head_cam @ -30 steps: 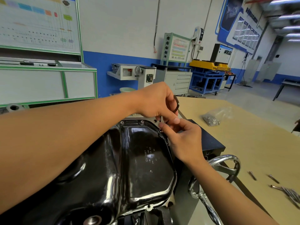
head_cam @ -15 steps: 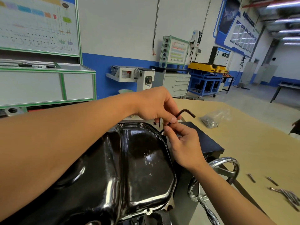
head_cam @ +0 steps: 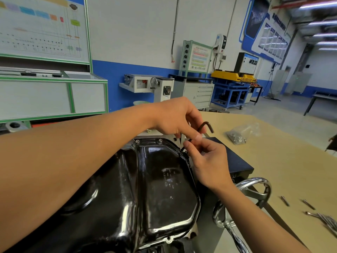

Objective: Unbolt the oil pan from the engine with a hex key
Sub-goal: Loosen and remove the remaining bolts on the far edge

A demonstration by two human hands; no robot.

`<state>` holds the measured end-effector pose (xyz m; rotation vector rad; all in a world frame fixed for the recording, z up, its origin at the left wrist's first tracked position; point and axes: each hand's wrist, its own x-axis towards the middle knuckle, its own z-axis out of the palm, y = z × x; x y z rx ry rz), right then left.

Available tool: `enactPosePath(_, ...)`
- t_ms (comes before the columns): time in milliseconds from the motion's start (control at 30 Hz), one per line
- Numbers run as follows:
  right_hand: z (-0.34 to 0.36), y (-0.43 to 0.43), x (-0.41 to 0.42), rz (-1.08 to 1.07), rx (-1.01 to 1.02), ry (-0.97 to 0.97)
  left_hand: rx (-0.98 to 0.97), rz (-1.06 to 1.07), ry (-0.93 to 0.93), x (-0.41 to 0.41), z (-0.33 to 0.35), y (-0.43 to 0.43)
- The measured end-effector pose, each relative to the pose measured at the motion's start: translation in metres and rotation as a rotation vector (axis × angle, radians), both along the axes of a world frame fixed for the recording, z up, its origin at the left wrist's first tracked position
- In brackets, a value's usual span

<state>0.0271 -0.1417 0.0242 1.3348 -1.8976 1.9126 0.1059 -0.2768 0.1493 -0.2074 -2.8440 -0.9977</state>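
A glossy black oil pan (head_cam: 156, 189) fills the lower middle, bolted round its rim; two bolt heads (head_cam: 148, 141) show on its far edge. A dark L-shaped hex key (head_cam: 205, 126) slants down to the pan's far right rim, its bent end up and to the right. My left hand (head_cam: 175, 117) reaches across from the left and pinches the key's shaft. My right hand (head_cam: 207, 161) comes up from the lower right, its thumb and fingertips pinching the shaft lower down, just above the rim. The key's tip is hidden behind my fingers.
A chrome handwheel (head_cam: 253, 190) sits right of the pan. The tan workbench (head_cam: 282, 161) carries a plastic bag of hardware (head_cam: 240, 134), loose bolts (head_cam: 308, 204) and hex keys (head_cam: 326, 220) at the right edge. A dark blue box (head_cam: 235, 161) lies behind my right hand.
The hex key's bent end has swung out from behind my left hand to point right. Both hands have stayed on the key at the pan's far right rim.
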Motion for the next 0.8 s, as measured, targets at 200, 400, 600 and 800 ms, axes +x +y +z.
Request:
enactPosePath(200,-0.0015,0.0030,-0.0019,0.038,0.051,0.031,-0.050,0.023,0.017,0.0006,0.0020,0.0009)
enactPosePath(400,-0.0007,0.0007,-0.0027,-0.027,0.082,0.036,-0.077,0.052,0.056,0.0001,0.0009,0.0055)
enactPosePath(600,0.0007,-0.0022,-0.0051,-0.107,0.186,0.054,-0.086,0.062,0.056,-0.0001,0.0018,0.0057)
enactPosePath(800,0.0028,-0.0044,0.0002,-0.228,0.272,0.113,-0.100,0.067,0.072,-0.0013,0.0000,0.0054)
